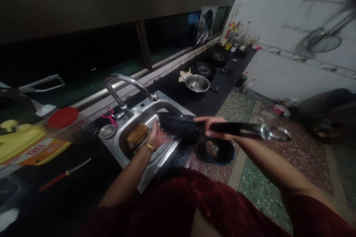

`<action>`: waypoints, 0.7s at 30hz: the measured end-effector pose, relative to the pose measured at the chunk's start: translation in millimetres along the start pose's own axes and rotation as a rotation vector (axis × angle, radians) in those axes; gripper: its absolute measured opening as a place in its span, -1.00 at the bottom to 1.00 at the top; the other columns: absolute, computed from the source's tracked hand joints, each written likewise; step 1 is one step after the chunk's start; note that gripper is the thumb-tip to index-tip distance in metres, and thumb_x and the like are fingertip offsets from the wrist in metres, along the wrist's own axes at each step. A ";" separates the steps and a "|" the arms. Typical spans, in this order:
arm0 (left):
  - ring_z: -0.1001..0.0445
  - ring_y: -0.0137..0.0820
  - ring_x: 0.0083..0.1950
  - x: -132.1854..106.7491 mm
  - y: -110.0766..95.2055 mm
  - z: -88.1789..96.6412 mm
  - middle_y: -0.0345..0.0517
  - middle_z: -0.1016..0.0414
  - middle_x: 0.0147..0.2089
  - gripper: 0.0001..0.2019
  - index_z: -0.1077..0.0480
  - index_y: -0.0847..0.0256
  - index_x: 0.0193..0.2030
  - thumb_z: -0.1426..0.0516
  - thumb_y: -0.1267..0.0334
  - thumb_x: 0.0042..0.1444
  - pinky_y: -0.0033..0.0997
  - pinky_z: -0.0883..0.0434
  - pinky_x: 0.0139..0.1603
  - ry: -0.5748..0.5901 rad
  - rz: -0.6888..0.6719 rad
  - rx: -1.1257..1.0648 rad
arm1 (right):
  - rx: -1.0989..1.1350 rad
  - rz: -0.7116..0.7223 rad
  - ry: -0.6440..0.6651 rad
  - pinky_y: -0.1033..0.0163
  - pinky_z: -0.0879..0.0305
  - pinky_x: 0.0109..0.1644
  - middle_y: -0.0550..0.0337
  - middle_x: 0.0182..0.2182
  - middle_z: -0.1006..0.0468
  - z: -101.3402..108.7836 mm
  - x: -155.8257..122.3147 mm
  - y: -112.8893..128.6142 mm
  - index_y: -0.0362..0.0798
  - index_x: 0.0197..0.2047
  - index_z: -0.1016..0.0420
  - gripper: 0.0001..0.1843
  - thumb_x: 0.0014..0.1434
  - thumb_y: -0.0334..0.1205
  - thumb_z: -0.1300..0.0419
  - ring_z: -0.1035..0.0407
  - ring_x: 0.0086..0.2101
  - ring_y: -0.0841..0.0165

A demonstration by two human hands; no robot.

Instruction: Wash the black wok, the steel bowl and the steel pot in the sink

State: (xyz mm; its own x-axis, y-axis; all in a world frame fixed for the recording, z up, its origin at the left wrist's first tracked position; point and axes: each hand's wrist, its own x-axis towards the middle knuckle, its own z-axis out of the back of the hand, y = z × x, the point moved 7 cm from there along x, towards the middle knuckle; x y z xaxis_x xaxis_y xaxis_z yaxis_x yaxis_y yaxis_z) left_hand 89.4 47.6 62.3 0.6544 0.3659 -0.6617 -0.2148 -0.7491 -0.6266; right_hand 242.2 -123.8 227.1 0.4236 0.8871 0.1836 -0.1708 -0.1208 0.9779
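Gripping firmly, the right hand (215, 126) had its fingers wrapped round the handle (236, 129) of the dark pan (178, 124), close to where handle met body, and there was the pan itself, held up across the right side of the steel sink (158, 163)! Over on the far side, the left hand (158, 137) was up at the pan's edge, thumb raised beside it; blur and the pan hid the other fingers, so whether they clasped the rim or merely steadied it could not be told.

And what did good handling call for here? That close grip looked a wise choice, since a hold farther out, toward the hanging ring (280, 133), would likely have made the pan feel heavier and twist more. The left hand seemed best kept as a flat, steady support, with the wrists level and the pan well over the basin, because the bucket (228, 153) stood on the floor just beyond the counter's edge and drips could have strayed that way. Clearance mattered too: the curved faucet (139, 85) arched in behind, and a brown block (137, 136) sat in the sink beside the left hand, so slow, small turns looked the safest play.
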 end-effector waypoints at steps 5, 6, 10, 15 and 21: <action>-0.56 -0.14 -0.26 -10.8 59.8 3.1 0.12 -0.56 -0.29 -0.41 -0.45 0.28 -0.14 -0.01 -0.26 0.08 -0.03 -0.49 -0.19 0.122 0.308 -0.210 | -0.305 0.083 0.147 -0.17 0.21 0.34 0.14 -0.04 -0.57 -7.0 -44.3 -4.1 0.03 -0.63 -0.46 -0.58 -0.03 0.19 -0.27 -0.27 0.15 0.17; -0.56 -0.19 -0.28 -9.2 69.2 4.6 0.07 -0.56 -0.32 -0.59 -0.45 0.28 -0.17 -0.09 -0.08 0.11 -0.09 -0.50 -0.20 0.089 0.324 -0.215 | -0.388 0.067 0.204 -0.17 0.26 0.36 0.17 0.06 -0.50 -3.0 -53.6 -10.6 0.06 -0.57 -0.52 -0.65 0.00 0.14 -0.28 -0.18 0.21 0.16; -0.49 -0.39 -0.44 4.1 94.5 7.5 -0.11 -0.49 -0.49 -0.85 -0.39 0.28 -0.36 -0.09 0.53 -0.08 -0.34 -0.51 -0.30 -0.062 0.313 -0.180 | -0.565 -0.139 0.255 -0.11 0.21 0.37 0.24 0.30 -0.17 29.2 -98.8 -61.7 0.24 -0.07 -0.56 -0.71 0.11 -0.04 -0.24 -0.01 0.30 0.18; -0.40 -0.48 -0.53 17.2 103.4 16.5 -0.28 -0.39 -0.55 -0.71 -0.34 0.25 -0.34 -0.06 0.59 -0.25 -0.39 -0.48 -0.38 -0.182 0.126 -0.118 | -0.065 -0.567 -0.302 -0.05 -0.27 0.17 0.03 0.13 -0.41 68.7 -176.7 -151.9 0.09 0.03 -0.47 -0.49 0.06 0.14 -0.22 -0.32 0.12 0.17; -0.34 -0.50 -0.54 21.1 89.1 13.1 -0.39 -0.32 -0.54 -0.57 -0.33 0.17 -0.22 -0.11 0.54 -0.34 -0.46 -0.37 -0.47 -0.182 -0.125 0.076 | 0.745 -1.025 -0.060 0.30 -0.43 -0.31 0.04 -0.24 -0.58 6.3 -215.0 -223.4 -0.09 -0.09 -0.47 -0.49 0.03 0.13 -0.26 -0.50 -0.24 0.31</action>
State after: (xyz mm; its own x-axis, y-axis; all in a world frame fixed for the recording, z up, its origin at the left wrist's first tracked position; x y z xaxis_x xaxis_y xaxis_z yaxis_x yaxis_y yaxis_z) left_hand 74.5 -4.2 -12.9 0.5398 0.5521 -0.6355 -0.1987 -0.6501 -0.7334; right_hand 194.9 -290.3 -30.2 0.1074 0.7026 -0.7035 0.7898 0.3695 0.4895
